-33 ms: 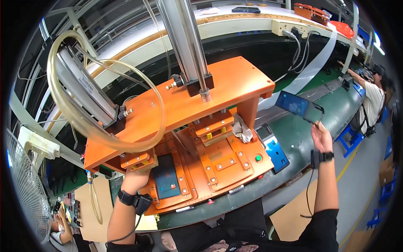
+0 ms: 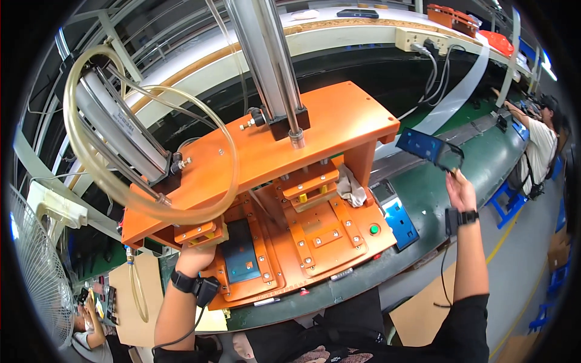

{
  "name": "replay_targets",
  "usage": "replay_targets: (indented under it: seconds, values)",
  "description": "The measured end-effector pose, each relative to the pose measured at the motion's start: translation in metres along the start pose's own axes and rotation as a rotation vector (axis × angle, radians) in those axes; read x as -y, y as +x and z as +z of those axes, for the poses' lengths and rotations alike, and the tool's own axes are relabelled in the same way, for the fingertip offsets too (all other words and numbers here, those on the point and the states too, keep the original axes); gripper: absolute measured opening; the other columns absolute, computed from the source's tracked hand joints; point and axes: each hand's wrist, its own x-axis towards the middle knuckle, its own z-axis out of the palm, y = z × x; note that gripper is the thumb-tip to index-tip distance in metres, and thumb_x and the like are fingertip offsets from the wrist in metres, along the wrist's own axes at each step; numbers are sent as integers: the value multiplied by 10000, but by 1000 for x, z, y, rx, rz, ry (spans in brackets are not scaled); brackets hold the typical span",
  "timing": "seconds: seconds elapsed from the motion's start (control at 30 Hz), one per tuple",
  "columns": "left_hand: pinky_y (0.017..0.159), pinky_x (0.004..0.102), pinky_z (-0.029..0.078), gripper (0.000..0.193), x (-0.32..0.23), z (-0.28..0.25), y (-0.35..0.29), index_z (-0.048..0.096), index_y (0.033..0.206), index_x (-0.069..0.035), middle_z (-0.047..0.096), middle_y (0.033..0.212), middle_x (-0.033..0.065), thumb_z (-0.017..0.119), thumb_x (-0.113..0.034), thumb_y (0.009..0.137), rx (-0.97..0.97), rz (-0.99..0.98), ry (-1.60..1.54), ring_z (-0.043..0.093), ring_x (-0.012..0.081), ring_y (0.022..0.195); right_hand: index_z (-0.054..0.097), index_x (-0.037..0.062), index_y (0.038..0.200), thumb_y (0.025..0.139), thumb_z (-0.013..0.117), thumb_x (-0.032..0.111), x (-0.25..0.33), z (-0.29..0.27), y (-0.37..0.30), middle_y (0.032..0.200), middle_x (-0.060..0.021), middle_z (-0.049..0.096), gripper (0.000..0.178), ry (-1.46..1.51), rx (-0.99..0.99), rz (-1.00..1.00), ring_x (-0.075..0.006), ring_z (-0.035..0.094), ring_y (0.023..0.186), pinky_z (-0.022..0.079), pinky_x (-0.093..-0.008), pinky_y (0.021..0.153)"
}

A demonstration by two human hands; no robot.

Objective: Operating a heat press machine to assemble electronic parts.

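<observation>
My right hand (image 2: 461, 193) is raised to the right of an orange pneumatic press (image 2: 302, 145), its fingers closed on the near end of a thin dark rectangular panel (image 2: 422, 146). This panel has a bluish glossy face and a see-through, frame-like end near my fingers. My left hand (image 2: 196, 259) reaches under the left press head (image 2: 196, 233). Its fingers are hidden there, beside a dark panel with a blue lower part (image 2: 240, 257) that lies flat in the left fixture. The right fixture (image 2: 324, 233) holds no panel.
A blue panel (image 2: 400, 227) lies on the green bench (image 2: 436, 202) beside the press. A whitish cloth (image 2: 350, 186) is tucked by the right press leg. A clear hose (image 2: 72, 133) loops over the left side. Other people sit at far right and lower left.
My right hand and the panel in it have shifted slightly up and to the left, nearer the press. The left hand stays under the press head.
</observation>
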Motion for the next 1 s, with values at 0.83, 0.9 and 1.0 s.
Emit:
replay_targets:
  seconds: [0.83,0.9,1.0]
  values:
    - [919,372,480,393,-47,-3,22,586,1200,-66,628,1140,106,696,-178,840,247,-317,-471,598,251,1055,635,21,1030,919,558,309,-152,156,181,820,-139,677,318,-1449,306,34,-226,688,816,528,-315,661]
    - [922,373,478,404,-45,-11,10,583,1205,-66,626,1146,103,700,-182,836,252,-346,-545,595,248,1057,635,25,1027,920,559,308,-159,193,175,823,-134,679,313,-1337,372,63,-223,687,812,527,-315,661]
    - [848,368,500,355,-74,-28,16,608,1128,-48,651,1023,76,719,-201,828,302,-257,-142,615,245,971,636,30,1024,922,560,307,-158,192,142,829,-127,681,305,-1173,464,108,-217,685,808,527,-314,659]
